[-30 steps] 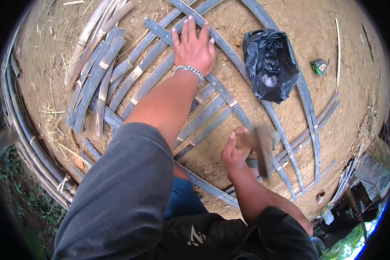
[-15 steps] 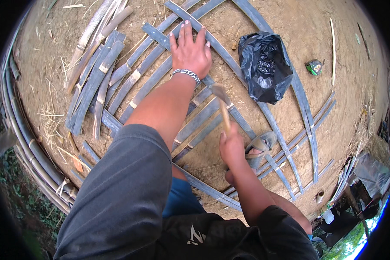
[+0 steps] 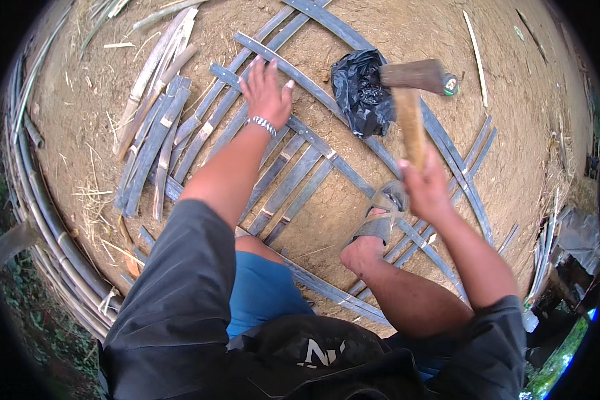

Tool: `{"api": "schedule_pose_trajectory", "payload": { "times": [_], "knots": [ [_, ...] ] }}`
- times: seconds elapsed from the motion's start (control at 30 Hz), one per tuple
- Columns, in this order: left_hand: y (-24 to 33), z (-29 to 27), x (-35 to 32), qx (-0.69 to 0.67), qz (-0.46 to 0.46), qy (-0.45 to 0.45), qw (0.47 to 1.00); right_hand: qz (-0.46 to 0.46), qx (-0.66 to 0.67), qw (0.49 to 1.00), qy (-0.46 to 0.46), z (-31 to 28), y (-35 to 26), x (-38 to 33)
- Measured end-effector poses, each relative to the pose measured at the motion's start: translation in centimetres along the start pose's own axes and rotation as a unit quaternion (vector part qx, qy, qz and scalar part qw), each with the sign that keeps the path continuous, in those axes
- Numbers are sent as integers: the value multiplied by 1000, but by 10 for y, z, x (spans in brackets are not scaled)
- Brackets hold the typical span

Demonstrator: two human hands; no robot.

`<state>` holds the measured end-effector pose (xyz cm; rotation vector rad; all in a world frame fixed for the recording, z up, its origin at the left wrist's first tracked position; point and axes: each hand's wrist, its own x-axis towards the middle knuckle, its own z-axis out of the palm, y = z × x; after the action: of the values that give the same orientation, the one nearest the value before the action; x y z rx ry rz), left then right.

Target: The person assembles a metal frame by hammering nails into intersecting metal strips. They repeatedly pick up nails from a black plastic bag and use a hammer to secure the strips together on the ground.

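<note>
My right hand (image 3: 428, 188) grips the wooden handle of a hatchet (image 3: 413, 73), its dark head raised above the ground. In this view the head overlaps a black plastic bag (image 3: 360, 93). My left hand (image 3: 268, 97), fingers spread, is over the crossing slats of a bamboo lattice (image 3: 293, 170) on the ground; a silver chain bracelet circles the wrist. Small shiny spots like nail heads dot the cross slat (image 3: 313, 141). My sandalled foot (image 3: 383, 210) is on or beside the lattice at the right.
Loose split-bamboo slats (image 3: 155, 143) are piled at the left. A tape measure (image 3: 451, 85) is partly behind the hatchet head. Long bamboo poles (image 3: 47, 213) curve along the left edge. Plastic sheeting and clutter (image 3: 577, 240) stand at the far right. The ground is bare dirt.
The hatchet has risen from the cross slat, up and to the right, with my right hand. My left hand appears slightly lifted or shifted left, and the view has shifted.
</note>
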<state>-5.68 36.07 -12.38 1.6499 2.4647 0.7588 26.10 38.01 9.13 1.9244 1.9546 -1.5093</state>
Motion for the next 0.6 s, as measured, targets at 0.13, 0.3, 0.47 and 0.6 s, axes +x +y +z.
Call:
{"api": "schedule_pose_trajectory", "payload": {
  "times": [0.13, 0.3, 0.47, 0.6],
  "knots": [
    [35, -36, -65, -82, -5, 10, 997, -40, -66, 994, 80, -89, 60, -44],
    [68, -47, -156, -38, -38, -130, 990, 51, 65, 984, 156, -99, 131, -116],
    [73, -42, -178, -2, -51, -120, 991, 128, 275, 930, 207, -32, 163, -124],
    [71, -35, -177, -4, -87, -125, 988, 179, 349, 907, 152, -24, 160, -119]
  ]
}}
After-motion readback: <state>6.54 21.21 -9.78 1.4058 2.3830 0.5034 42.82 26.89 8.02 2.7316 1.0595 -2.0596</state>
